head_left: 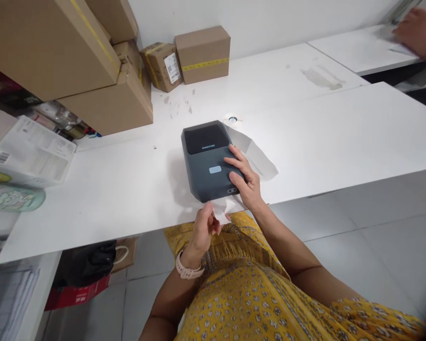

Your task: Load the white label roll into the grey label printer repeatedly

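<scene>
A dark grey-blue label printer (202, 163) with a black window and a pale button sits at a slant near the table's front edge. My right hand (246, 177) grips its right side, thumb and fingers on the top face. Just below the printer's front edge, my left hand (203, 226) pinches a crumpled piece of white paper (220, 214). A white sheet (258, 158) sticks out from behind the printer's right side. Whether the two pieces of paper join under the printer is hidden.
Brown cartons (102, 106) are stacked at the left, and two smaller boxes (205, 54) stand against the wall. A small white roll (232, 119) lies behind the printer. Far left are a white printed box (31, 151) and a green pouch (15, 198). Another person's hand (415, 33) shows at upper right.
</scene>
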Demonstrator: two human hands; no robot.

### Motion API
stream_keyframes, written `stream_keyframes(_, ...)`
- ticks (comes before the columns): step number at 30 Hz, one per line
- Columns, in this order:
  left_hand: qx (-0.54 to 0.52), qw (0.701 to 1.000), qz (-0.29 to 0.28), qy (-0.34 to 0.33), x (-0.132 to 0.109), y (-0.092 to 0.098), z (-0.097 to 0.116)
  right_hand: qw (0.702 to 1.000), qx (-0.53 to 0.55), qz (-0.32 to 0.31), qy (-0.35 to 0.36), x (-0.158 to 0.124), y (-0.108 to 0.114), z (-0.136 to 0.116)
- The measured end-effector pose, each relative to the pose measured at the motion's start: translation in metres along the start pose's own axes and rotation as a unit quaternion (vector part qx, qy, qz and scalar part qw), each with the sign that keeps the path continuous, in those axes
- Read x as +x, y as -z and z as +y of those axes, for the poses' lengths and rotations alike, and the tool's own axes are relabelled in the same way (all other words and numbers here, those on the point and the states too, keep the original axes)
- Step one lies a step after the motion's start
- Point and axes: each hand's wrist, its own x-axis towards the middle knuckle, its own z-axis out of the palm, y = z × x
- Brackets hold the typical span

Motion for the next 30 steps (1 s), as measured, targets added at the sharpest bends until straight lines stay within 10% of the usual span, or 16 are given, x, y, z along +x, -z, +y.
stream_keyframes(8,0.001,1.0,0.006,0.014,0.009,-0.017,0.013,1.0,0.019,0.0,0.003,0.0,0.002,-0.002)
stream_keyframes(30,0.141,0.986,-0.002,-0.09,0.001,0.013,-0.006,0.964,-0.194,-0.145,0.114,0.028,0.02,-0.037)
